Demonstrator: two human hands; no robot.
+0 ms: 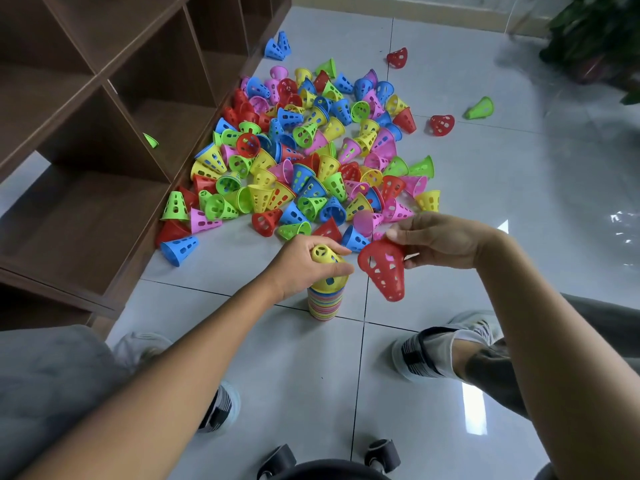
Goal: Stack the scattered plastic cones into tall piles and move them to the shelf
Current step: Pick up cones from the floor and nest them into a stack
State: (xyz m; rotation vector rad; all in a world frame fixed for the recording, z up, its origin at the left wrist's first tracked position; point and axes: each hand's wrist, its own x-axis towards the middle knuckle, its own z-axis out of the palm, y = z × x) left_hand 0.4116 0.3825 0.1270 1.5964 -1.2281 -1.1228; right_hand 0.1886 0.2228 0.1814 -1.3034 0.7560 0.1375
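Note:
A tall pile of stacked cones [325,303] in mixed colours stands upright on the floor between my feet. Its top cone is yellow [328,263], and my left hand [304,266] grips that cone from the left. Just right of the pile, my right hand [440,242] holds a red perforated cone [384,268] by its narrow end, wide mouth pointing down and toward me. Beyond both hands lies a big heap of scattered cones [311,150] in red, blue, green, yellow and pink. The brown wooden shelf [104,109] stands along the left.
Stray cones lie apart from the heap: two red [441,124] [397,57], one green [481,107], two blue [277,46]. A green cone [151,140] sits in a shelf compartment. My shoes [446,344] flank the pile. Chair castors [381,455] are at the bottom. A plant [595,36] is far right.

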